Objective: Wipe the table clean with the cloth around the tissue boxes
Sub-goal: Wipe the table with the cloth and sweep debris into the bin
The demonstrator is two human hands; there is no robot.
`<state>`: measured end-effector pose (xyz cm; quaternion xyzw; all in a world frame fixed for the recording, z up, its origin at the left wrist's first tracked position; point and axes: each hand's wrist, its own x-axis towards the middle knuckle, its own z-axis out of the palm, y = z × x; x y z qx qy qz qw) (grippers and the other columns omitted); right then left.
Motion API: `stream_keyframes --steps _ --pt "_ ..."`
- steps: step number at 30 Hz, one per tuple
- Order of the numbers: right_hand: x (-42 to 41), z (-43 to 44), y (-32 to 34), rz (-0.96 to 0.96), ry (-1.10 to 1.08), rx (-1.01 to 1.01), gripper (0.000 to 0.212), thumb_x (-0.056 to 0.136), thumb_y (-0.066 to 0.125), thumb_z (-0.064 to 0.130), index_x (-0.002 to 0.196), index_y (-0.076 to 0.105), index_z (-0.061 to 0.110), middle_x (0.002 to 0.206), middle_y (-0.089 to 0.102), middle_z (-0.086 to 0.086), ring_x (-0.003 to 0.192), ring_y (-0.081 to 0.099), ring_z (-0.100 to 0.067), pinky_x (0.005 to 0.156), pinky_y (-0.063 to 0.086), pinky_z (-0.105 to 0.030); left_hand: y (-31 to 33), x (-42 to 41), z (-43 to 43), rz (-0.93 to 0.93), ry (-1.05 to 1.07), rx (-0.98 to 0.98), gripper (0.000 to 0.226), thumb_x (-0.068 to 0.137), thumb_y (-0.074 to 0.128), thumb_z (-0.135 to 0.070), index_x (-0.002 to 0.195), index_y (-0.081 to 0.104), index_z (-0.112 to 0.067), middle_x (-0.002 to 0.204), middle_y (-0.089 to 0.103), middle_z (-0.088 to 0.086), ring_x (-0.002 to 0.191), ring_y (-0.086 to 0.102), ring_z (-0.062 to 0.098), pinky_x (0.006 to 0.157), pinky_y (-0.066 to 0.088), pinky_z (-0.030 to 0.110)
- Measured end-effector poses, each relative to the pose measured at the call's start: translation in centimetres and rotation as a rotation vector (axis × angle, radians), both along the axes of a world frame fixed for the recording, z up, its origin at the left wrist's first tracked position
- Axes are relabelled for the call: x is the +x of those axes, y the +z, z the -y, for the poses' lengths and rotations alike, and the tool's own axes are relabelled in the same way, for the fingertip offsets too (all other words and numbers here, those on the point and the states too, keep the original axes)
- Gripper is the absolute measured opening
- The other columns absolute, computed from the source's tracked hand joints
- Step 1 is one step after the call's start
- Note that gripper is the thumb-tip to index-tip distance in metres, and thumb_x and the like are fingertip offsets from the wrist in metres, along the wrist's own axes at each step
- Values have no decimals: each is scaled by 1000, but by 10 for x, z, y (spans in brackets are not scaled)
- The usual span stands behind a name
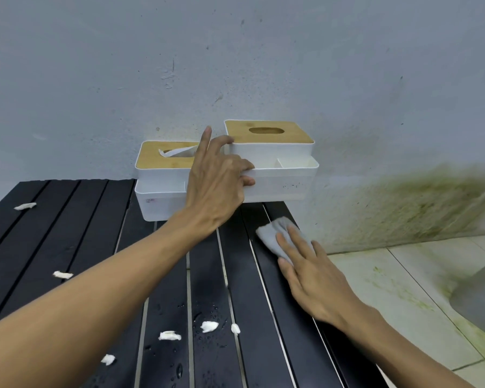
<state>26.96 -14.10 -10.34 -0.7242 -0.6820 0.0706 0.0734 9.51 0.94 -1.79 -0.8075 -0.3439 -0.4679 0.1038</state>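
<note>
Two white tissue boxes with bamboo lids stand at the far edge of a black slatted table (67, 233). My left hand (219, 180) grips the front rim of the right tissue box (280, 169), which is raised off the table surface. A tissue sticks out of the left tissue box (163, 175), which rests on the slats. My right hand (305, 267) presses flat on a grey cloth (272, 232) on the table's right slats, just below the raised box.
Several white tissue scraps (170, 335) and water droplets (213, 309) lie on the slats. A stained grey wall (235, 65) rises right behind the boxes. Tiled floor (389, 289) with green stains and a grey rounded object (482, 298) lie off the table's right edge.
</note>
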Motion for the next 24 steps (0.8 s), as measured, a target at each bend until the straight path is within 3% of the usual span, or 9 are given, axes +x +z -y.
stream_keyframes --steps 4,11,14,20,24 --pt "-2 30 -1 -6 -17 -21 63 96 0 59 157 -3 43 165 -17 21 156 2 -27 127 10 -41 -16 5 -2 -52 40 -50 18 69 84 -16 85 79 -10 93 72 22 117 58 33 118 4 39" --pt "-7 32 3 -40 -47 -30 62 96 7 57 157 0 44 164 -16 24 156 0 -29 126 14 -42 -40 8 -10 -174 119 -125 18 75 79 -19 92 79 -13 101 72 21 126 52 30 119 2 43" --pt "-8 32 4 -28 -48 -28 65 94 2 59 157 0 43 164 -17 24 155 0 -28 126 14 -42 -50 8 -14 -195 142 -127 17 79 75 -21 94 79 -14 95 74 16 128 50 27 120 0 43" --pt "-10 34 6 -36 -66 -31 75 85 -7 64 157 -1 43 165 -14 22 156 -4 -28 126 14 -43 -54 10 -20 -232 175 -151 18 81 75 -24 96 78 -14 104 72 21 131 46 27 120 -2 42" --pt "-12 33 8 -18 -72 -42 67 91 0 60 157 -2 43 165 -15 22 155 -7 -26 126 11 -41 -54 10 -22 -257 194 -170 22 81 75 -27 99 78 -14 107 70 23 132 46 28 119 -5 39"
